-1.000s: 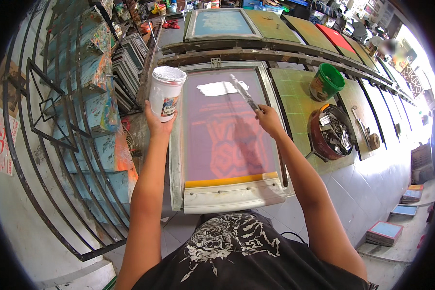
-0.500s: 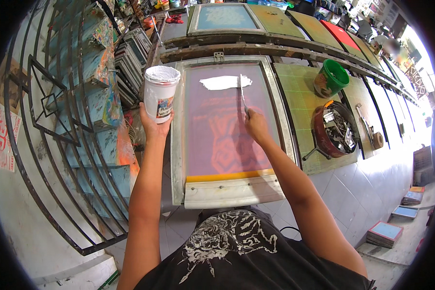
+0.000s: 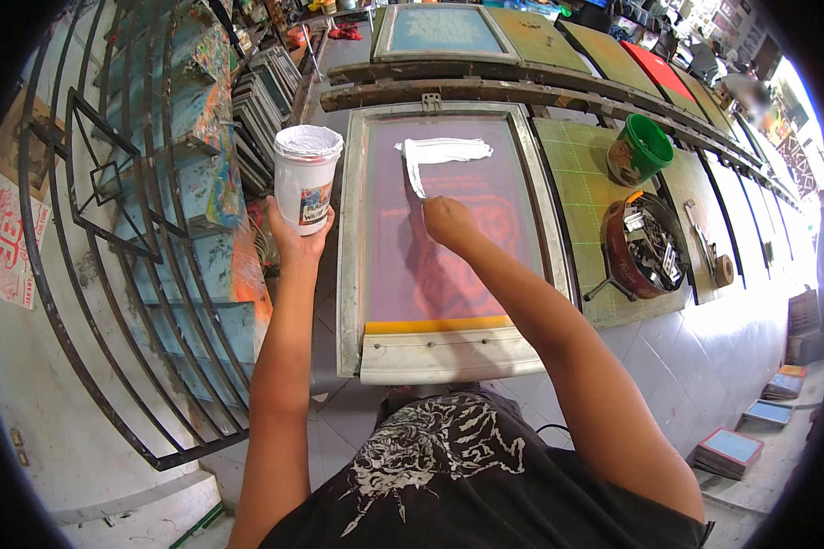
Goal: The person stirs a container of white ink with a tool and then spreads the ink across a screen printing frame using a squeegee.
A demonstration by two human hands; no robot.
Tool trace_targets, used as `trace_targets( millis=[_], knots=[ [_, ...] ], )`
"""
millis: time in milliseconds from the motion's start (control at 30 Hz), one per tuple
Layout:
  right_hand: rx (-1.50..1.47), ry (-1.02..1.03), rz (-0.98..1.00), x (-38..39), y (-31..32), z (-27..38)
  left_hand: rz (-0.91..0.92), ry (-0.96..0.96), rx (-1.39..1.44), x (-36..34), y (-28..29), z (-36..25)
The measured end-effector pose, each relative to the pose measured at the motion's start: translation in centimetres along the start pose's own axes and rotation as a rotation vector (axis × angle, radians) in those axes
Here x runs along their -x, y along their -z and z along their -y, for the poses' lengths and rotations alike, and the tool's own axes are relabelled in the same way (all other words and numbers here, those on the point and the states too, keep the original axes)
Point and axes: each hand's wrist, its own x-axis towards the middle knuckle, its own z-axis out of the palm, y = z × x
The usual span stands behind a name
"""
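Your left hand [image 3: 300, 242] curls around the tub [image 3: 291, 183] and your right hand [image 3: 447, 220] grips the spatula [image 3: 417, 176], so draw the white paint [image 3: 453, 149] lightly over the screen [image 3: 386, 279].

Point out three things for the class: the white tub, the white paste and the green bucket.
White tub [image 3: 300, 179]: head view, on the side of its body.
White paste [image 3: 449, 150]: head view, on its broad upper band.
Green bucket [image 3: 634, 151]: head view, on its wall.

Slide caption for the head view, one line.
Left hand holds a tub; right hand holds a white-coated spatula over a screen bearing white paste.
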Motion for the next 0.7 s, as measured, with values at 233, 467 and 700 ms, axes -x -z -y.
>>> trace_targets(
  millis=[233, 467, 700],
  knots=[
    [0.234, 0.176, 0.086, -2.0, 1.4, 3.9, -0.01, -0.024, -0.001, 0.8, 1.0, -1.6],
    [0.837, 0.285, 0.153, -2.8, 1.8, 0.8, 0.005, -0.034, 0.019, 2.0, 1.3, -2.4],
    [1.075, 0.434, 0.18, -3.7, 6.4, -2.7, 0.031, -0.032, 0.006, 3.0, 0.9, -2.2]
  ],
)
